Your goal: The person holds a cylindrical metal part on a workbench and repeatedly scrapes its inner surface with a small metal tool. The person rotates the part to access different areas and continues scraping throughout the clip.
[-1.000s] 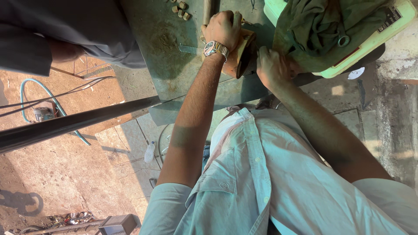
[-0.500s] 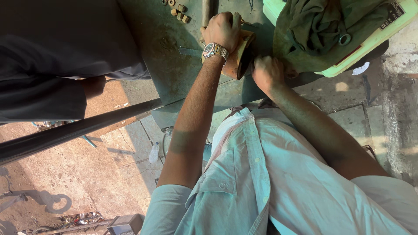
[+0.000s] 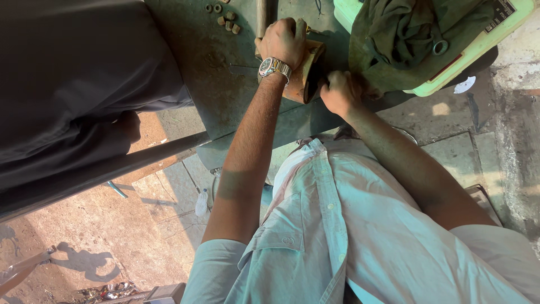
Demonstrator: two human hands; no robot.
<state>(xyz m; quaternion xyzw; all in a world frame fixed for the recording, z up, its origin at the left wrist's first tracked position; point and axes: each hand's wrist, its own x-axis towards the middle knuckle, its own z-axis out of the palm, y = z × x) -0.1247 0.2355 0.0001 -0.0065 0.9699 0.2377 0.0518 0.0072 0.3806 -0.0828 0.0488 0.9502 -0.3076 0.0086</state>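
A: At the near edge of the green tabletop (image 3: 225, 101), what was being worked on?

B: Brownish metal cylinder (image 3: 304, 76), lying on its side, open end toward the person. Looked like a rigid, fairly heavy part, rusty or grimy, so probably rough rather than slick. Not fragile, I'd judge. Best taken over the round body from above, or by the rim.

A: Hands?

B: Left hand (image 3: 284, 42), the one with the wristwatch (image 3: 274, 66), was curled down over the top of the cylinder, fingers wrapped on it, pinning it. Right hand (image 3: 338, 93) was closed into a fist right at the open end, touching the rim; whether it held a small tool inside the fist, couldn't tell.

A: Around it?

B: Small brass nuts (image 3: 226, 22) farther back on the tabletop, a dark green cloth (image 3: 405, 34) piled on a light green case (image 3: 478, 50) just right of the hands. Another person's dark garment (image 3: 73, 84) at left.
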